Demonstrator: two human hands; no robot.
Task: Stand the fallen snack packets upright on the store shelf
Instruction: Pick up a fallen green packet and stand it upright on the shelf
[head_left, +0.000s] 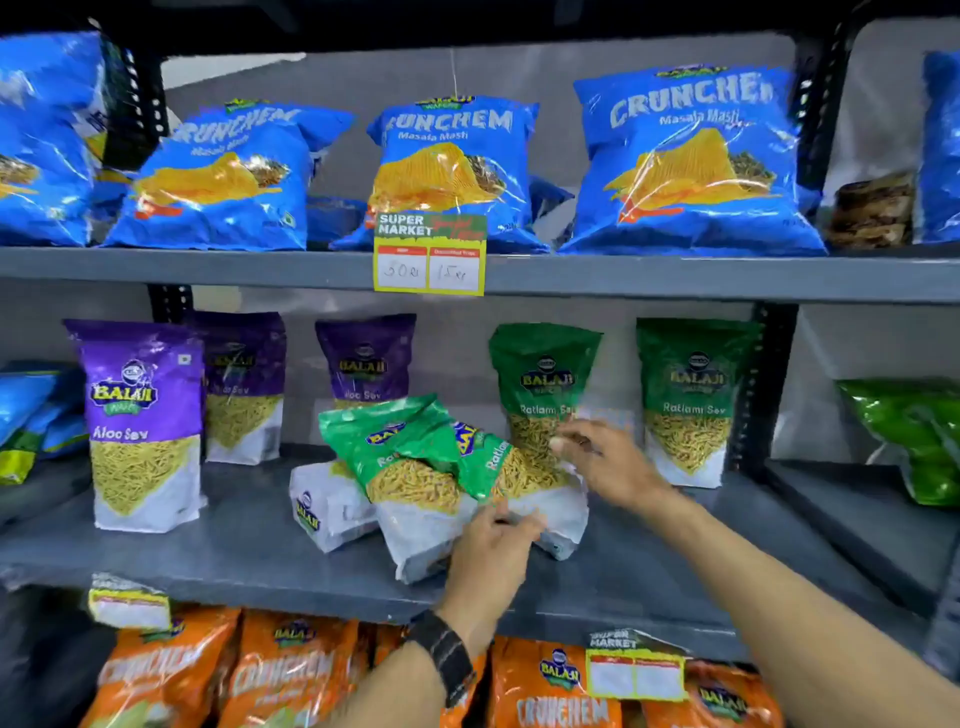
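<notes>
Two green Ratlami Sev packets lie fallen and overlapping in the middle of the grey middle shelf (249, 551): a front one (400, 467) and one to its right (498, 467). A third fallen packet (327, 504) lies behind them at the left, with only its white bottom showing. My left hand (493, 551), with a black watch on its wrist, pinches the white bottom edge of the front green packet. My right hand (608, 462) is blurred; its fingers are apart and touch the right fallen packet, just in front of an upright green packet (543, 374).
Purple Aloo Sev packets (145, 415) stand upright at the left, another green packet (685, 395) at the right. Blue Crunchem bags (452, 156) fill the upper shelf behind a hanging price tag (430, 254). Orange bags (291, 670) sit below. A black upright post (763, 384) bounds the right.
</notes>
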